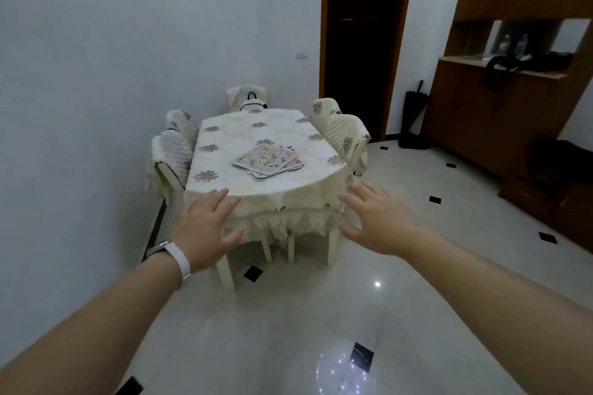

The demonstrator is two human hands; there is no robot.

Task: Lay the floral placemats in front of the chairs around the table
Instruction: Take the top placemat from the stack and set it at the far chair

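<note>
A stack of floral placemats (268, 162) lies on the near half of an oval table (231, 138) covered in a cream cloth with flower prints. Padded cream chairs stand around it: two on the left (173, 151), two on the right (346, 135), one at the far end (247, 98). My left hand (205, 228), with a white band on its wrist, and my right hand (375, 218) are stretched out in the air before the table's near end, fingers spread, holding nothing. Both hands are short of the table and well short of the stack.
A white wall runs close along the table's left side. A dark doorway (365, 42) is behind the table, and a wooden cabinet (500, 112) with a black bag lines the right wall. Glossy tiled floor (321, 314) lies between me and the table.
</note>
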